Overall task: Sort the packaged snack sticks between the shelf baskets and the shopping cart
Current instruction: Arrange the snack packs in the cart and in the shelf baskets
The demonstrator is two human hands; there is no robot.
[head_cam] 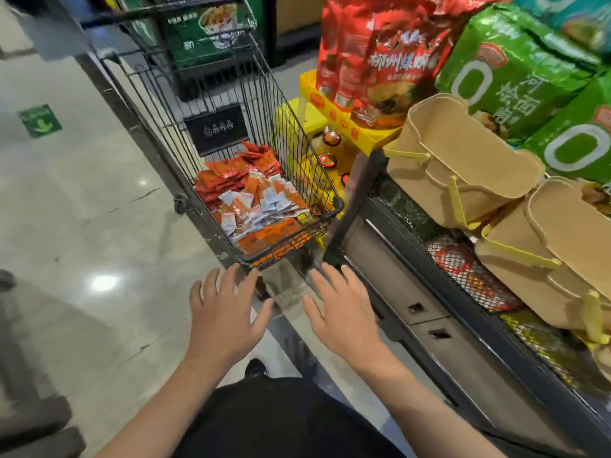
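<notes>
A black wire shopping cart (211, 94) stands ahead of me, beside the shelf. Its bottom holds a heap of snack stick packs (254, 203) in red, orange and clear-white wrappers. My left hand (224, 312) and my right hand (344, 312) hover side by side just short of the cart's near rim, palms down, fingers spread, holding nothing. Two tan fabric shelf baskets (463, 166) with yellow trim sit on the shelf at the right. Packs behind the shelf's black mesh front (469, 269) show red and yellow.
Big red bags (380, 61) and green bags (515, 71) stand on the shelf top. A yellow display tray (347, 127) and a yellow stool (297, 117) sit beyond the cart. The polished floor (99, 226) stretches to the left. My shoe (256, 368) shows below.
</notes>
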